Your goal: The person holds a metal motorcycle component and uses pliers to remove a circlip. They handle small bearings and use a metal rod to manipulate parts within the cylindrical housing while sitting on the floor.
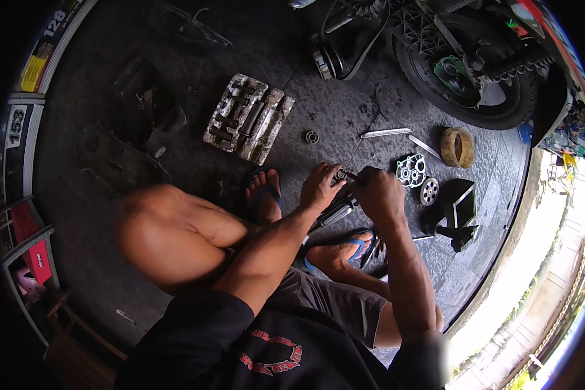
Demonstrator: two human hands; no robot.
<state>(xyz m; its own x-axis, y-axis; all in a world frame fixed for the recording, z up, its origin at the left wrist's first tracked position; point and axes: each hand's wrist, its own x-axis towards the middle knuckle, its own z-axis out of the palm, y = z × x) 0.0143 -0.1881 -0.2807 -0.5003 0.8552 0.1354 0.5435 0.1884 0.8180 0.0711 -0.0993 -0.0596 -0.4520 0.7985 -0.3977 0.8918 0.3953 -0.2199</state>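
Observation:
In front of my knees, my left hand [320, 187] pinches a small round metal part [339, 175], which looks like a bearing or ring. Closed around a thin dark tool [350, 175], my right hand [379, 192] brings its tip against that part. The fist hides the rest of the tool, so its kind does not show. Below the hands lies a dark, long-handled tool [337, 213] on the floor. To the right sit a silver engine cover [409, 170] with several holes and a round metal plate [429, 191] with holes.
A loose bearing [312, 136] lies ahead, near a worn tool case [266, 133] with sockets. Two metal strips [385, 133], a tan ring-shaped tub [457, 147] and a black bin [461, 201] are at right. A motorcycle wheel [428, 88] stands far right. Blue flip-flops [359, 247] are on my feet.

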